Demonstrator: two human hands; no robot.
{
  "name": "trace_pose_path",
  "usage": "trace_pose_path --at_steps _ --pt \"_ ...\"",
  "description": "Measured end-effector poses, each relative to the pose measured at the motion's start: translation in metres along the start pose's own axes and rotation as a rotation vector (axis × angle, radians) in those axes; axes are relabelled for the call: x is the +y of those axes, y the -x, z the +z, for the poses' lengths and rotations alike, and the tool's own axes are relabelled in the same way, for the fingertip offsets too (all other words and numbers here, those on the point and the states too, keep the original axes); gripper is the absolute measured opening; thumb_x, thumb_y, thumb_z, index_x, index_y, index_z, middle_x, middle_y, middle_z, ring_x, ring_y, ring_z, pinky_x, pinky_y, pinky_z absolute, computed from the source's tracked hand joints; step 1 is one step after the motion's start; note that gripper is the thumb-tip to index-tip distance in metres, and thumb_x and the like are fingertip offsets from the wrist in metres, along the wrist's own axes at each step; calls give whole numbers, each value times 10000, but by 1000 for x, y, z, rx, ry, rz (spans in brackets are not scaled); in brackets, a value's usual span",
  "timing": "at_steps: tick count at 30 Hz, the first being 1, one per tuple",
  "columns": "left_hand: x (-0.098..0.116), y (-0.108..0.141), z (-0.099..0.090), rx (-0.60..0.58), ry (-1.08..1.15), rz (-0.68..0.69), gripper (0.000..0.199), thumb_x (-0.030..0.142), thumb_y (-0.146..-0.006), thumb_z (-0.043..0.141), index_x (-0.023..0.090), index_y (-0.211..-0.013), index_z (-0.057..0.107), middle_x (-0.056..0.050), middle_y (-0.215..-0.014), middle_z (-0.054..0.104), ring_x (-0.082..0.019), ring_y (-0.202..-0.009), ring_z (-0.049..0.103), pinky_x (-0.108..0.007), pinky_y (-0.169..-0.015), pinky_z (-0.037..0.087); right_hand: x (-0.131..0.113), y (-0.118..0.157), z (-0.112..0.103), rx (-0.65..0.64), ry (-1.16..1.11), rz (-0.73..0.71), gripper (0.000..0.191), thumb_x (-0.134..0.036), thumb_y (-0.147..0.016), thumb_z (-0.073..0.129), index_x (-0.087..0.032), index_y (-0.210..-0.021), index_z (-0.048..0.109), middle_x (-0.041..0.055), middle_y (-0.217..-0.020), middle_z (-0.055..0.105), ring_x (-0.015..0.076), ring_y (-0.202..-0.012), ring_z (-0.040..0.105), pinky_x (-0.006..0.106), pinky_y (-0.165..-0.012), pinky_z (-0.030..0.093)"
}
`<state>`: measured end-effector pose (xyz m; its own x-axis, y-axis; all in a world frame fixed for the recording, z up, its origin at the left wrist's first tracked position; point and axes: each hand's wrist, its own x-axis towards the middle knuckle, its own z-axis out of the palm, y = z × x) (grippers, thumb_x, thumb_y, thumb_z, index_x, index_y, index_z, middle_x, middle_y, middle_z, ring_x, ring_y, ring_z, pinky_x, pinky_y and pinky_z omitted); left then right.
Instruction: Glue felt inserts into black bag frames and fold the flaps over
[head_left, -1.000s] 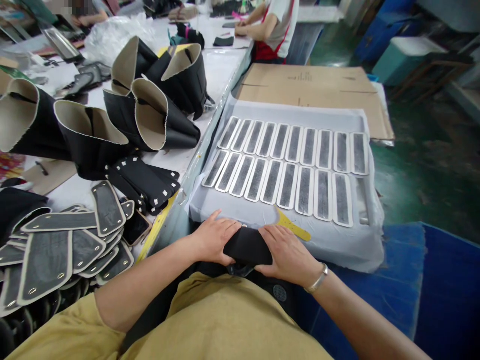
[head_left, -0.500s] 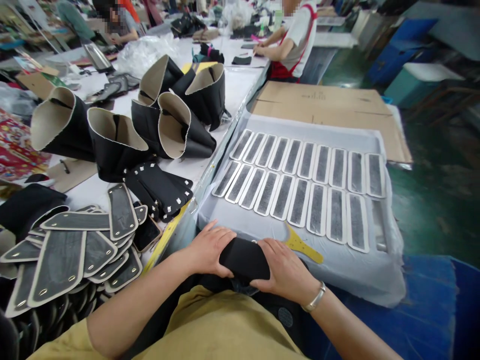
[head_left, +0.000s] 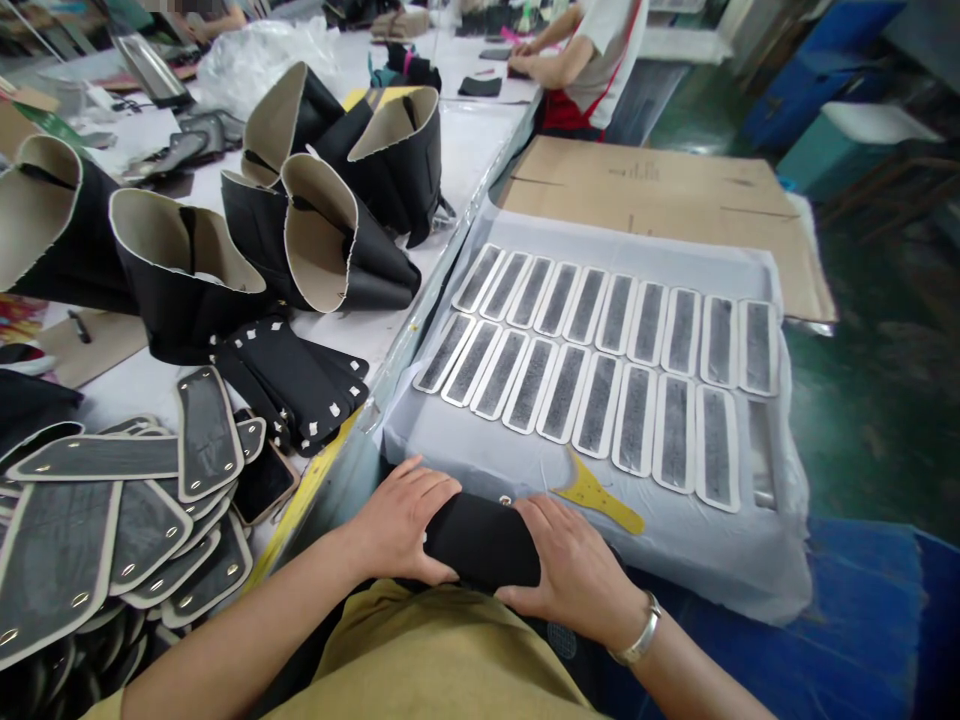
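Between my two hands is a black padded panel [head_left: 484,541], held close to my lap at the table's near edge. My left hand [head_left: 405,522] grips its left end, thumb below and fingers over the top. On its right end, my right hand [head_left: 574,565] is closed the same way; a bracelet circles that wrist. A small light metal bit shows at the panel's upper edge. Just beyond my right hand, a yellow scraper [head_left: 600,495] lies on the pale cloth. The panel's underside is hidden.
Two rows of grey strips with white borders [head_left: 634,420] lie on the cloth-covered surface [head_left: 480,450]. At left are a pile of grey panels with eyelets [head_left: 210,430], black panels [head_left: 300,385] and several black tubular pieces [head_left: 322,235]. Cardboard [head_left: 652,185] lies behind; a co-worker [head_left: 585,65] stands beyond.
The view has shifted, so the left-hand items appear farther left. Both hands keep hold of the black panel, which now looks slightly wider between them.
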<state>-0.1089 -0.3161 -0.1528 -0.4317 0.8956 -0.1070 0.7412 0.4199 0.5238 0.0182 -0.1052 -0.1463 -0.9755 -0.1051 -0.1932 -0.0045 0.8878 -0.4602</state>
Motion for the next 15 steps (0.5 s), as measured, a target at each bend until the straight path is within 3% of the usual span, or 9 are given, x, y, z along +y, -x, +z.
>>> trace_pose_path --at_steps 7,11,15 --pt "-3 1 2 -5 108 -44 790 448 -474 750 197 -1164 460 -86 -1168 536 -269 -1092 486 -465 -1067 234 -3 -2 6 32 53 -12 748 -471 -588 691 -115 -1206 468 149 -1132 530 311 -1020 494 467 -890 405" --pt "-16 17 8 14 302 -154 1046 434 -473 789 207 -1345 257 -121 -1336 384 -267 -1220 386 -417 -1041 319 -6 -9 10 61 87 -65 812 -532 -590 684 -109 -1241 446 169 -1128 550 326 -1003 518 480 -855 428" --pt "-29 39 20 82 559 -297 1131 438 -513 789 243 -1396 110 -114 -1335 393 -268 -1216 405 -453 -1040 311 -10 -19 10 24 86 -79 837 -601 -575 679 -94 -1207 469 177 -1096 568 321 -967 539 481 -826 450"
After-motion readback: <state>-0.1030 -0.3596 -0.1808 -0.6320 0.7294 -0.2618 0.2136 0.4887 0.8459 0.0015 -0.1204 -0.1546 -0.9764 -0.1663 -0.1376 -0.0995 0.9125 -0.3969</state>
